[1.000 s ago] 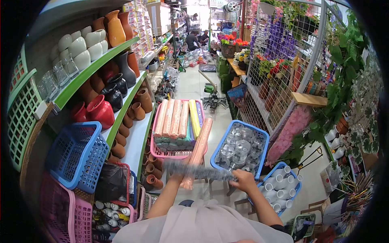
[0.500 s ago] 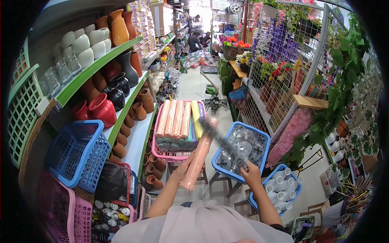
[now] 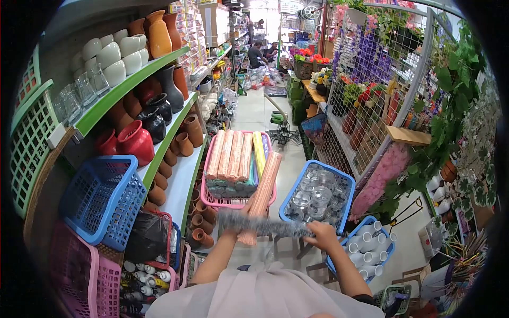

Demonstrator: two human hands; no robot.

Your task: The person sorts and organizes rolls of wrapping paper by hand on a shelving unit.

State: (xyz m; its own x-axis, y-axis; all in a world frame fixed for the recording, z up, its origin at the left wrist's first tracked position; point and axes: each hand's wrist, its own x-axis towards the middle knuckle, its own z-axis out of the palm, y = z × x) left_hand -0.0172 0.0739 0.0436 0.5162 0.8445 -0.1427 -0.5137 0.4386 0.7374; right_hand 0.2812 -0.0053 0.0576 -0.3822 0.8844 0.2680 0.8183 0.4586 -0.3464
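Observation:
My left hand (image 3: 245, 208) is closed around a long peach-coloured roll in clear wrapping (image 3: 266, 183), held up at a slant. In my right hand (image 3: 322, 236) is one end of a long dark grey strip (image 3: 265, 224), smeared by motion, perhaps a duster or cloth. The strip lies across the lower part of the roll and partly covers my left hand and wrist. Just beyond, a pink basket (image 3: 212, 202) holds more peach rolls (image 3: 231, 155), a yellow roll (image 3: 259, 151) and grey-ended rolls beneath.
Right of the rolls, a blue basket (image 3: 352, 197) holds clear glass-like vessels (image 3: 319, 195). Another blue basket (image 3: 391, 247) has white cylinders. Shelves (image 3: 167, 114) of pots and bowls line the left; a wire rack (image 3: 371, 95) with artificial flowers stands right. Two people sit far down the aisle.
My right hand has swung the grey strip from a steep diagonal at the roll's upper part down to nearly level across its lower end. The roll stays in my left hand.

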